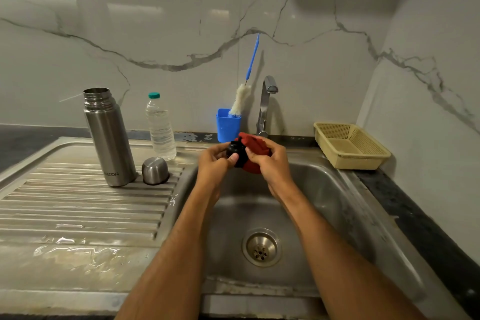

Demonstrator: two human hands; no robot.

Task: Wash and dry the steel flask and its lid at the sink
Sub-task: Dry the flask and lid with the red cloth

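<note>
Pinching the black lid (235, 154), the left hand (214, 166) meets the right hand (270, 163) gripping a red cloth (253, 141).

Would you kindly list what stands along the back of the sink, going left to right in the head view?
Tall steel flask → steel cup lid → clear plastic bottle → blue brush holder → chrome tap → beige plastic basket.
</note>
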